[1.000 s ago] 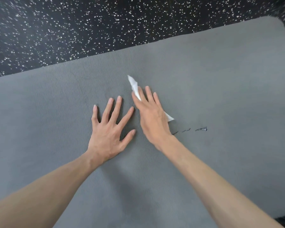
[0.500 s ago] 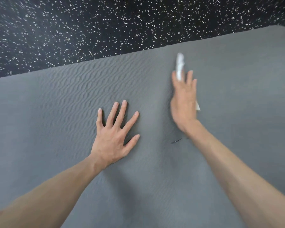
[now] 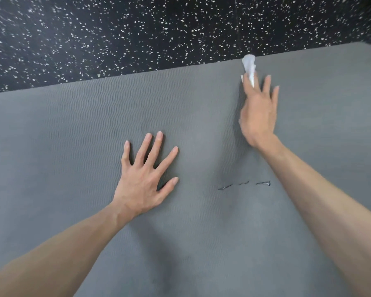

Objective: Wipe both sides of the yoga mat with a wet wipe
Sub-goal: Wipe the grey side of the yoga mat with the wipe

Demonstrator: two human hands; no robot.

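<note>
Since a second ago my right hand (image 3: 258,113) is travelling away from me across the yoga mat (image 3: 77,129), from just beside my left hand (image 3: 145,174) out toward the mat's far edge, and I am seeing it slightly blurred. It is lying flat with its fingers straight and close together, pressing the wet wipe (image 3: 249,67) onto the mat; the wipe's white crumpled end is sticking out past my fingertips and is reaching the far edge, while the part under my palm is hidden. My left hand is staying where it was, released and spread wide, palm down, with all five fingers fanned and bearing on the grey ribbed surface near the middle of what I can see. Both of my bare forearms are reaching in from the near side. Between and below the hands, three short dark marks (image 3: 244,184) are sitting in a row on the mat, now uncovered again. The mat is lying flat and filling most of my view, its rounded far-right corner showing. Beyond its far edge, black flooring with white speckles (image 3: 137,28) is running across the top.
</note>
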